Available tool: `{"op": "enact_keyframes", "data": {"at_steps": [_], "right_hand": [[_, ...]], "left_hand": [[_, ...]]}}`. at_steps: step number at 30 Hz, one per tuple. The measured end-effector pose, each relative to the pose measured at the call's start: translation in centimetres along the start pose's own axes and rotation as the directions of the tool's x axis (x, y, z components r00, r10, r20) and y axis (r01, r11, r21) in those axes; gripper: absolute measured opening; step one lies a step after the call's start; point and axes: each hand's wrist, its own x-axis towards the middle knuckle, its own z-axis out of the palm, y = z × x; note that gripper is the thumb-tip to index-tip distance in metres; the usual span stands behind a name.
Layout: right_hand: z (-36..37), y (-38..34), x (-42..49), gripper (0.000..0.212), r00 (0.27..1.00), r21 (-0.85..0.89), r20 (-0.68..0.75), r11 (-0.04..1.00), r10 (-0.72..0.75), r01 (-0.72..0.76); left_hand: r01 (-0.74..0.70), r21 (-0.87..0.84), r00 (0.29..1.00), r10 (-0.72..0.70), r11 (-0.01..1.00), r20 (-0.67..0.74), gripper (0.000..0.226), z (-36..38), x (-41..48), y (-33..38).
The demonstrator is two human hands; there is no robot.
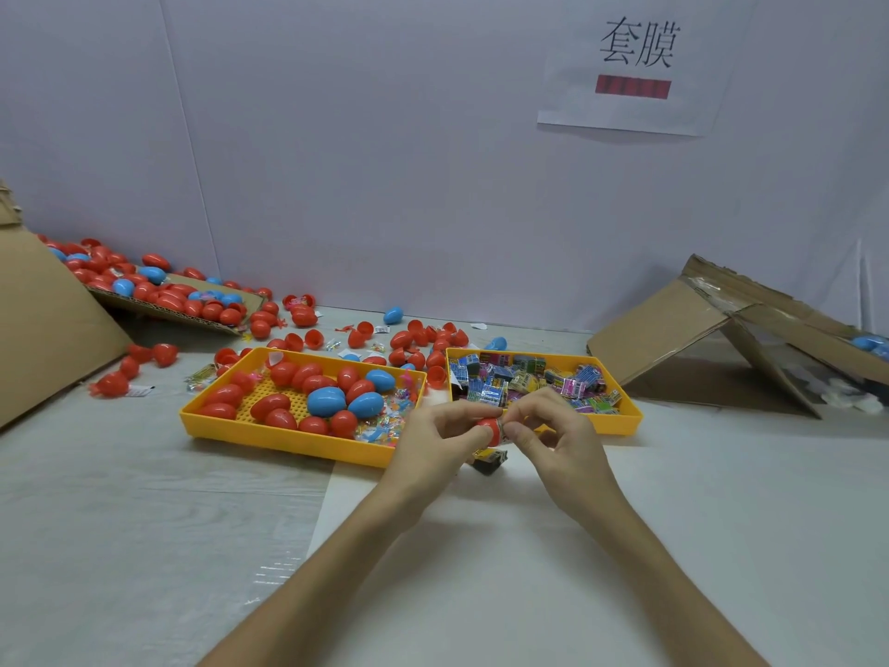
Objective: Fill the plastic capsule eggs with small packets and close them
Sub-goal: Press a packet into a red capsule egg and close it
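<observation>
Red capsule egg (489, 427) is held between both hands, just near of two yellow trays: left hand (433, 438) grips its left end, right hand (553, 438) pinches its right. Glossy, it is mostly hidden by fingers. Left tray (250, 433) holds three blue eggs (326, 402) among roughly a dozen red; right tray (620, 423) holds heaped small packets (495, 387), uncountable.
</observation>
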Motion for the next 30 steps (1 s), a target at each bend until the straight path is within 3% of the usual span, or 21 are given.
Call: {"op": "enact_keyframes", "data": {"at_steps": [8,15,25,30], "right_hand": [[0.32,0.03,-0.04,0.021,1.0,-0.02,0.016,1.0,-0.008,0.008],[0.21,0.06,0.01,0.018,0.997,0.05,-0.047,0.997,0.055,-0.053],[0.15,0.06,-0.06,0.016,0.996,0.069,-0.028,0.994,0.086,-0.083],[0.21,0.24,0.0,0.017,0.988,0.117,-0.109,0.988,0.109,-0.097]], "left_hand": [[0.003,-0.005,0.998,-0.003,1.0,-0.056,0.02,-0.2,0.15,-0.07],[0.014,0.013,0.999,-0.013,1.0,-0.039,0.021,-0.19,0.01,0.02],[0.019,0.006,1.0,-0.019,1.0,0.005,0.017,-0.33,-0.11,0.26],[0.044,-0.06,0.999,-0.044,0.997,0.004,0.015,-0.24,0.0,0.16]]}}
